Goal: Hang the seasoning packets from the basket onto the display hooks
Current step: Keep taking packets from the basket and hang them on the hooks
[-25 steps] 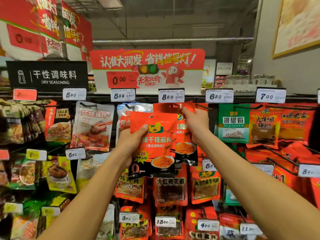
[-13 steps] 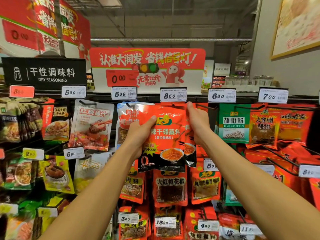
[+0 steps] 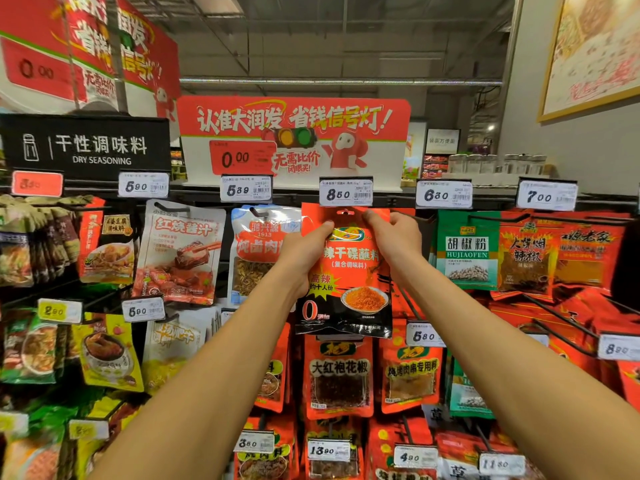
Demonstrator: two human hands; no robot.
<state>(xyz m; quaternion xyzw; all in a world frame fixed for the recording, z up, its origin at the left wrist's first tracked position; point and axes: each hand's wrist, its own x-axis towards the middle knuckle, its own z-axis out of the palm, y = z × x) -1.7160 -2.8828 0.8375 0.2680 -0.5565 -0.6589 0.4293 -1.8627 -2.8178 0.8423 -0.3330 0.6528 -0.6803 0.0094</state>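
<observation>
A red and black seasoning packet [image 3: 349, 271] with orange powder pictured on it is held up flat against the top row of the display, just under the 8.50 price tag [image 3: 345, 195]. My left hand [image 3: 306, 252] pinches its upper left edge. My right hand [image 3: 394, 237] pinches its upper right corner. The hang hole at the packet's top sits right below the tag. The hook itself is hidden behind the tag and packet. The basket is out of view.
Rows of hanging packets fill the rack: a white sauce packet [image 3: 180, 251] and a blue-white one [image 3: 256, 251] to the left, a green pepper packet [image 3: 465, 251] and red chilli packets [image 3: 526, 258] to the right. Bare hooks [image 3: 568, 336] jut out lower right.
Both hands have lifted the packet up and to the right, from in front of the row to directly under the 8.50 tag. My right hand moved from another packet onto this one's top corner.
</observation>
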